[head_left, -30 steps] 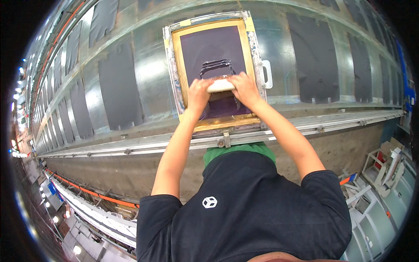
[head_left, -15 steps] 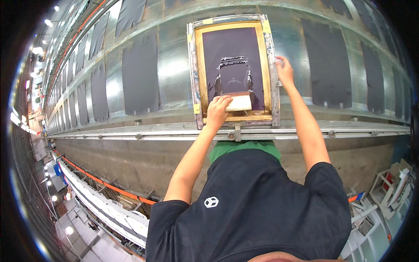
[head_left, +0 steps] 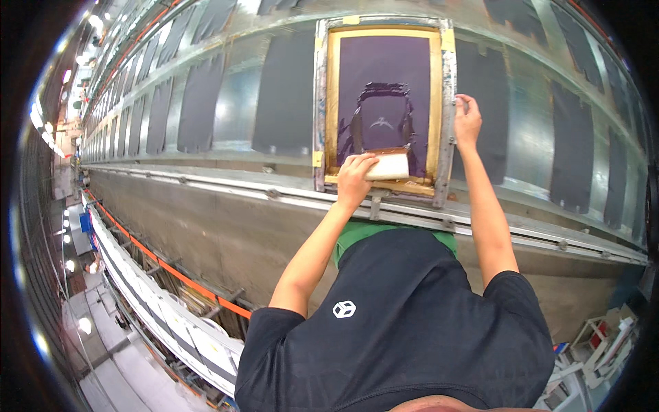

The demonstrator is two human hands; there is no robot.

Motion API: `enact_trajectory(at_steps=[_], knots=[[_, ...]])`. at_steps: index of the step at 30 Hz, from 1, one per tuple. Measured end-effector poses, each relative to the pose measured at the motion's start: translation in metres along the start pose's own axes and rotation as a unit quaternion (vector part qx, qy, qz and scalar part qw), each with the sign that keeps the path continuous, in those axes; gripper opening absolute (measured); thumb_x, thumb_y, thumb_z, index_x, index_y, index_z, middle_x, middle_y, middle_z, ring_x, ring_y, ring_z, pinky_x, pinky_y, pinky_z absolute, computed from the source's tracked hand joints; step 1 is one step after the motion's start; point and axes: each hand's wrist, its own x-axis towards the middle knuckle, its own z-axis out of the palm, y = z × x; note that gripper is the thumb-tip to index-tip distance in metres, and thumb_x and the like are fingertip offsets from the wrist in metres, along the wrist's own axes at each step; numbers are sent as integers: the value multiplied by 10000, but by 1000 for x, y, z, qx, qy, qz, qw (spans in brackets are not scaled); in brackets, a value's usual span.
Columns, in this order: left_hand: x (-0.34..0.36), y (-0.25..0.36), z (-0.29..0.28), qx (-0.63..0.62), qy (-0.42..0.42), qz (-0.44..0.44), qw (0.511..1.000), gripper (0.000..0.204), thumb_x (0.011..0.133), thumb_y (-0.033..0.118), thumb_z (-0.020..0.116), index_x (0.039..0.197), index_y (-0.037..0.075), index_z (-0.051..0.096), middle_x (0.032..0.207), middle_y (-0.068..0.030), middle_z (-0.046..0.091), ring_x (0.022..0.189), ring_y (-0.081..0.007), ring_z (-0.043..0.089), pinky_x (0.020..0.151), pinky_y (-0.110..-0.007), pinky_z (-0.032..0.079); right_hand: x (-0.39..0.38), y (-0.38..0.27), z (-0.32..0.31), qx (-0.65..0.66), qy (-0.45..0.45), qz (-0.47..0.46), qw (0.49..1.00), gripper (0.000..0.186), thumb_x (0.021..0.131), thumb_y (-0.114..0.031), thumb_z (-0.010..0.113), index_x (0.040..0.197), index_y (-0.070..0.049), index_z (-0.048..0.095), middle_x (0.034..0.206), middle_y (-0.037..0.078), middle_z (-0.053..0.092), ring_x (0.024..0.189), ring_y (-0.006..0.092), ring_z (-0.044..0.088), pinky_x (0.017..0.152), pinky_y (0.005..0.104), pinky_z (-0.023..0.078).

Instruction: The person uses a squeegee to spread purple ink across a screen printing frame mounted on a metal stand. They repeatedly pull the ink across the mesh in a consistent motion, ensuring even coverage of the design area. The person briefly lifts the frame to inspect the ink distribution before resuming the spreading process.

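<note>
A screen printing frame [head_left: 321, 103] with a worn rim and yellowish inner border stands over the long table ahead of me. Its purple mesh [head_left: 384, 58] carries glossy dark ink around a squarish area with a small pale mark. At the near end of the mesh, a cream squeegee [head_left: 389, 166] with a brown upper edge lies crosswise. My left hand [head_left: 355, 180] is closed around the squeegee's left end. On the frame's right outer side, my right hand [head_left: 468, 125] grips the rim with bent fingers; part of that grip is hidden.
Dark flat panels [head_left: 283, 96] lie in rows along the shiny table. A metal rail [head_left: 233, 187] runs along its near edge, close to my waist. Behind me at left stands a rack with an orange beam [head_left: 161, 261]; pale equipment [head_left: 600, 343] is at lower right.
The view has shifted, and the dark panels now show closer to both sides of the frame. The ink shows fewer white glints. My left hand keeps its squeegee grip; my right fingers sit closer against the rim.
</note>
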Motion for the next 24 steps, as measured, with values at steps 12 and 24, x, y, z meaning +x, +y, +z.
enact_trajectory(at_steps=[12,24], knots=[[-26,-199,-147,25,-55,19,998,535,626,-84,678,1128,88,741,1156,-55,722,1068,-290,638,944,-400,526,-115,-99,195,23,-46,65,997,236,1017,-285,583,1138,-103,674,687,118,608,594,237,556,630,394,454],[-54,-228,-167,75,-92,72,990,469,727,-40,668,1145,157,747,1184,-9,721,1089,-254,641,873,-388,511,-117,-94,194,-159,-87,2,984,361,976,-362,634,1256,-139,679,1028,169,687,939,348,639,865,436,488]])
